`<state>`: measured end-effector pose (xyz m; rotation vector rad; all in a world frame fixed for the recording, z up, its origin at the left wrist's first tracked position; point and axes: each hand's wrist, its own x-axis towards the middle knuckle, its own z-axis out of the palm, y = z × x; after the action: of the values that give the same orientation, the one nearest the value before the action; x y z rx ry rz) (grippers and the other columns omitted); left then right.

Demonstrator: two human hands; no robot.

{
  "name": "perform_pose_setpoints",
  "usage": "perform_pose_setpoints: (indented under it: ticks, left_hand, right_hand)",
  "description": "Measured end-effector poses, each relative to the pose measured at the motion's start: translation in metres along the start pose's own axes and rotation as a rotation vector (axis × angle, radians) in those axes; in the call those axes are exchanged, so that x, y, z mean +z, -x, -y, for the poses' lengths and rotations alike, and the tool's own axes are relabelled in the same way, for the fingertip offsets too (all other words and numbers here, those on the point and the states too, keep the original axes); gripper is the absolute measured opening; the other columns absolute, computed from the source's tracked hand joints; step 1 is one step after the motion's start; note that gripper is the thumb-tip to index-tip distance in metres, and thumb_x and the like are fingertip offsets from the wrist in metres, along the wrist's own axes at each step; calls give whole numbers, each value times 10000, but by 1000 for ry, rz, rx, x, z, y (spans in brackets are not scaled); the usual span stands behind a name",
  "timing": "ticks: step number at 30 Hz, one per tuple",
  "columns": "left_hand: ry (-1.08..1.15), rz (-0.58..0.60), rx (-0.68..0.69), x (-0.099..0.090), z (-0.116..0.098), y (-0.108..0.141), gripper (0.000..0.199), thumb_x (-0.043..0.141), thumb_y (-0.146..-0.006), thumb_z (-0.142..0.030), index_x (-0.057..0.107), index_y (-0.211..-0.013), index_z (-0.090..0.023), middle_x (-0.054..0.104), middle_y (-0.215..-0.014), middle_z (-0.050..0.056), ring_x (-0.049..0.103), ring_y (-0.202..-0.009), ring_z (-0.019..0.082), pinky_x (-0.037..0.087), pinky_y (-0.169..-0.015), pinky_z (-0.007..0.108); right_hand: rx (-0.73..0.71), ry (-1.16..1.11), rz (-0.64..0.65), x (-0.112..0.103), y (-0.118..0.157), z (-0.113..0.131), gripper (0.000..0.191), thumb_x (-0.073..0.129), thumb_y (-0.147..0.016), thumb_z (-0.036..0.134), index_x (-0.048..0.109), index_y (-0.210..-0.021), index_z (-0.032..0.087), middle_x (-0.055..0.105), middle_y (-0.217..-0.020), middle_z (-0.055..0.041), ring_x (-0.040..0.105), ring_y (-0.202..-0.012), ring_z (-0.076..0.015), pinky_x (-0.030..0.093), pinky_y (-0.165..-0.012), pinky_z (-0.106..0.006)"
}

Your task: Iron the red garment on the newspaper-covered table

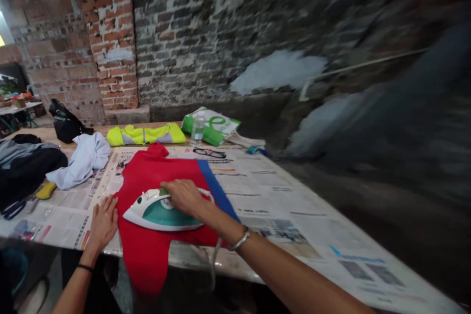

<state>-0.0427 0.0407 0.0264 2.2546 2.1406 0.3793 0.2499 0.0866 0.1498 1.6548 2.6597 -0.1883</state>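
Observation:
A red garment (147, 176) with a blue band (219, 189) lies on the newspaper-covered table (294, 221), one red part hanging over the front edge. My right hand (184, 197) is wrapped round the handle of a white and teal iron (162, 213), whose soleplate rests on the red cloth with its tip to the left. My left hand (104, 221) lies flat at the garment's left edge, fingers stretched out and holding nothing. The iron's pale cord (213, 265) drops over the front edge beside my right forearm.
Behind the garment are a folded yellow vest (147, 135), clear bottle (197, 128), green-white bag (217, 127) and glasses (209, 152). At left lie a white cloth (83, 159), dark clothes (31, 167), scissors (13, 209) and a yellow object (46, 190). A brick wall stands behind.

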Motion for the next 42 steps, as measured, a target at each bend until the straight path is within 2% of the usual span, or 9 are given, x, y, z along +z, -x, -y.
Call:
perform_pose_setpoints:
  ticks: [4,9,13,17,21,29,33,37,42]
  left_hand:
    - [4,-18,-22,5,5,-5,548,316,-1050,-268,525,-1555,-225,438,-1672,94,379,-1572,276,315,-1280,572]
    - [-3,-30,-12,8,5,-7,528,365,-1046,-277,541,-1544,-259,447,-1664,94,386,-1568,282,315,-1271,586]
    - [-9,3,-24,1,-1,-4,516,395,-1043,-288,556,-1532,-266,440,-1669,98,371,-1576,284,298,-1274,578]
    - [-22,33,-38,-6,-6,-3,525,378,-1047,-290,541,-1545,-259,422,-1682,95,353,-1585,281,287,-1280,560]
    - [-30,21,-22,-6,-3,-6,525,372,-1053,-305,537,-1548,-248,432,-1674,104,352,-1585,285,284,-1278,575]
    - [-19,-24,5,3,16,-18,534,351,-1061,-368,533,-1550,-254,447,-1666,101,370,-1577,284,311,-1264,592]
    - [-46,-12,-4,2,16,-22,543,366,-1049,-364,523,-1558,-252,440,-1670,102,370,-1577,288,323,-1258,589]
    - [-29,-20,-8,2,13,-19,532,382,-1044,-354,543,-1542,-258,451,-1663,101,379,-1572,287,328,-1255,589]
    - [-11,-56,0,3,9,-15,503,427,-1031,-336,592,-1502,-273,490,-1638,103,410,-1555,286,338,-1250,568]
  right_hand:
    - [54,78,7,-6,17,-15,353,530,-985,147,727,-1269,219,795,-1174,-155,730,-1151,-296,498,-884,-327]
    - [219,90,-38,1,39,-59,304,618,-961,187,713,-1248,216,793,-1159,-147,735,-1127,-288,497,-879,-325]
    - [359,141,-89,11,37,-83,270,572,-1004,200,673,-1251,164,775,-1120,-183,745,-1077,-280,487,-856,-321]
    - [378,151,-101,13,32,-91,262,556,-1015,202,667,-1248,157,772,-1096,-186,740,-1079,-280,479,-871,-320]
    - [324,107,-79,7,32,-79,288,572,-1002,202,692,-1263,184,787,-1115,-165,737,-1109,-278,485,-903,-321]
    - [34,48,-154,8,13,-12,343,461,-1017,146,710,-1251,181,800,-1107,-164,747,-1123,-280,519,-908,-334]
    - [-2,53,-195,14,7,-9,324,457,-1024,148,703,-1234,156,797,-1055,-188,753,-1101,-292,535,-897,-350]
    - [172,69,-152,9,19,-29,317,475,-1021,109,678,-1264,129,790,-1086,-202,761,-1089,-282,550,-889,-338]
    - [506,107,-121,-1,43,-80,334,423,-1048,96,675,-1267,101,773,-1141,-230,751,-1138,-296,561,-902,-346]
